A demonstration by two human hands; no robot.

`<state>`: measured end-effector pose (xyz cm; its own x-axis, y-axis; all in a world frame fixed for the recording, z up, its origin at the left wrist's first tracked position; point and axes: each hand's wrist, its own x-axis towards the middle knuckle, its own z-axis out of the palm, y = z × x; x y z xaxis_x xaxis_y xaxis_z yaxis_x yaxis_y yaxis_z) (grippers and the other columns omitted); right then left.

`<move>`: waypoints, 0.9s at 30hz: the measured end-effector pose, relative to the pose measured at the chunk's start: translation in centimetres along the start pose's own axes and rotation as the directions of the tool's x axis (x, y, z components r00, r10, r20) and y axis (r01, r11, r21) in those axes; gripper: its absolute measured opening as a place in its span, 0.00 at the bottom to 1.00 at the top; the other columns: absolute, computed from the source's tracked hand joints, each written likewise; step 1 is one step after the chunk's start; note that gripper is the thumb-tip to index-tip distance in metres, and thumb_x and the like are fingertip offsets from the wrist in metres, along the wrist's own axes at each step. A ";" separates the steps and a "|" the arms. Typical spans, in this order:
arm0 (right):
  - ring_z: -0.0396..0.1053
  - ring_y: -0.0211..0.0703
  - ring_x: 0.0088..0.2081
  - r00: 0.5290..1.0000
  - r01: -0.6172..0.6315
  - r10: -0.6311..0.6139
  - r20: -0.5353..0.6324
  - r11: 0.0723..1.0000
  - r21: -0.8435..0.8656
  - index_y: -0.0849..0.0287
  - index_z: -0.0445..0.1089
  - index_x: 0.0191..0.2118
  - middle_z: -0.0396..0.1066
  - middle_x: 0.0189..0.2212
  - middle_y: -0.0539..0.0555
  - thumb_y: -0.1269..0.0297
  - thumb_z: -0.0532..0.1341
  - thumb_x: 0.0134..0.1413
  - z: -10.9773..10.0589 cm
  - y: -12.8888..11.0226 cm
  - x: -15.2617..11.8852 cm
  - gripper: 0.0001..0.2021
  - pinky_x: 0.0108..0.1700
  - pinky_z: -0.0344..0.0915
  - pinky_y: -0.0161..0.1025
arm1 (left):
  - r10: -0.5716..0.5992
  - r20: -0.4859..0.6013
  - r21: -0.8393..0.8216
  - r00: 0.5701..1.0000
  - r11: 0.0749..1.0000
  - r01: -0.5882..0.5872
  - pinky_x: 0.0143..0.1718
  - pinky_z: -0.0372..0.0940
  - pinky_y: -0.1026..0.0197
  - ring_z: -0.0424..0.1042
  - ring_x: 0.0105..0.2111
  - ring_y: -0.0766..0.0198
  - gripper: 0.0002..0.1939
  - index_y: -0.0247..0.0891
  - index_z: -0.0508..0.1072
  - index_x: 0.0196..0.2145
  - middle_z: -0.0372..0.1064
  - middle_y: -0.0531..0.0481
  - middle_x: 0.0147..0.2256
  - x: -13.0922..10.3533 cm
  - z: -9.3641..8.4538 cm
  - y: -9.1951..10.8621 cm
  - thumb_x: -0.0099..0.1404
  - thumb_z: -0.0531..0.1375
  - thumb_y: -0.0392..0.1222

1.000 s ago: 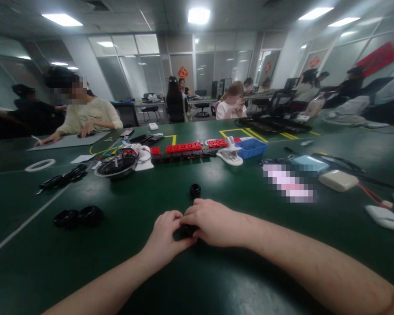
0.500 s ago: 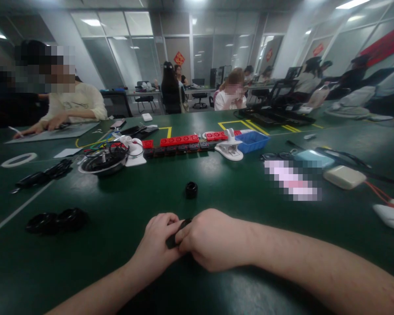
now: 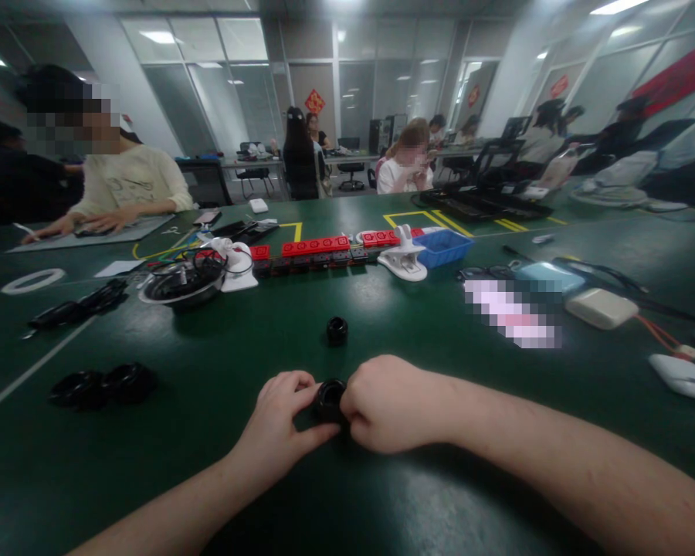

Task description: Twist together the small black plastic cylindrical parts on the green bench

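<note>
A glossy black ring-shaped piece [image 3: 330,398] stands on the green table between my hands, its round opening facing up toward me. My left hand [image 3: 281,421] closes on it from the left, thumb at the near side and index finger at the far side. On its right side, my right hand [image 3: 391,405] is curled with bent fingers pressed to the rim; the fingertips are partly hidden. Just beyond, a smaller black ring [image 3: 337,330] sits by itself. Two larger black rings [image 3: 104,386] lie side by side to the left.
Farther off are a metal bowl of cables [image 3: 179,289], red socket strips [image 3: 316,247], a white clip stand [image 3: 404,259] and a blue tray [image 3: 443,249]. A white power bank [image 3: 601,309] lies at right. A person [image 3: 130,181] works across the table at left.
The ring-shaped piece between my hands has turned from lying tilted and mostly covered to showing its opening. My right hand has shifted slightly right and up, uncovering it.
</note>
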<state>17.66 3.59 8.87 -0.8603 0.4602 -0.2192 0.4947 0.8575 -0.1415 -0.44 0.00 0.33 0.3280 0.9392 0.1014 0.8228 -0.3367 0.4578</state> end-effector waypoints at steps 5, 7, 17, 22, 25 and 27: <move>0.66 0.41 0.25 0.997 -0.034 0.030 -0.074 0.998 -0.047 0.62 0.72 0.25 0.70 0.23 0.54 0.66 0.52 0.49 0.5 0.8 0.5 0.12 0.26 0.57 0.34 | -0.014 0.012 -0.007 1.000 1.000 0.014 0.40 0.59 0.52 0.61 0.40 0.55 0.11 0.44 0.71 0.34 0.63 0.51 0.38 -0.1 -0.1 -0.1 0.53 0.61 0.49; 0.67 0.41 0.26 0.993 -0.048 0.039 -0.108 0.996 -0.074 0.62 0.72 0.26 0.71 0.23 0.55 0.66 0.52 0.50 0.7 0.9 0.7 0.12 0.27 0.57 0.34 | -0.013 0.009 -0.005 1.000 1.000 0.013 0.40 0.59 0.52 0.61 0.39 0.55 0.11 0.44 0.71 0.34 0.63 0.51 0.38 -0.1 0.0 -0.2 0.53 0.61 0.49; 0.66 0.43 0.26 0.976 -0.023 -0.001 -0.217 0.994 -0.107 0.63 0.70 0.29 0.69 0.25 0.56 0.40 0.47 0.51 1.2 1.1 0.8 0.29 0.25 0.57 0.35 | -0.009 0.009 0.014 1.000 1.000 0.009 0.38 0.60 0.53 0.62 0.38 0.55 0.09 0.41 0.71 0.30 0.64 0.49 0.35 0.1 0.0 0.0 0.53 0.60 0.47; 0.66 0.45 0.27 0.976 -0.031 0.012 -0.216 0.996 -0.085 0.63 0.68 0.33 0.69 0.28 0.56 0.35 0.47 0.46 1.6 1.0 1.4 0.32 0.25 0.58 0.36 | -0.014 0.008 0.011 1.000 1.000 0.014 0.39 0.59 0.53 0.62 0.38 0.56 0.09 0.41 0.71 0.32 0.64 0.50 0.35 0.1 0.0 0.1 0.52 0.61 0.45; 0.67 0.46 0.28 0.976 -0.026 0.005 -0.220 0.995 -0.091 0.63 0.68 0.34 0.69 0.29 0.56 0.34 0.46 0.46 1.7 0.9 1.5 0.33 0.26 0.59 0.37 | -0.028 0.026 0.016 0.999 0.999 0.027 0.40 0.59 0.52 0.61 0.38 0.55 0.10 0.40 0.71 0.32 0.64 0.49 0.36 0.1 -0.1 0.3 0.51 0.61 0.44; 0.67 0.46 0.28 0.975 -0.017 -0.002 -0.223 0.996 -0.086 0.63 0.67 0.36 0.69 0.29 0.56 0.34 0.46 0.46 1.8 0.9 1.5 0.33 0.27 0.60 0.37 | -0.040 0.038 0.017 0.998 0.999 0.040 0.41 0.58 0.52 0.61 0.39 0.55 0.11 0.40 0.71 0.34 0.64 0.49 0.37 0.1 -0.1 0.3 0.51 0.61 0.43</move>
<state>17.03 4.62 6.66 -0.8671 0.4982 0.0019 0.4973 0.8658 -0.0545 -0.19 0.02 0.57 0.3120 0.9488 0.0495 0.8428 -0.3005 0.4465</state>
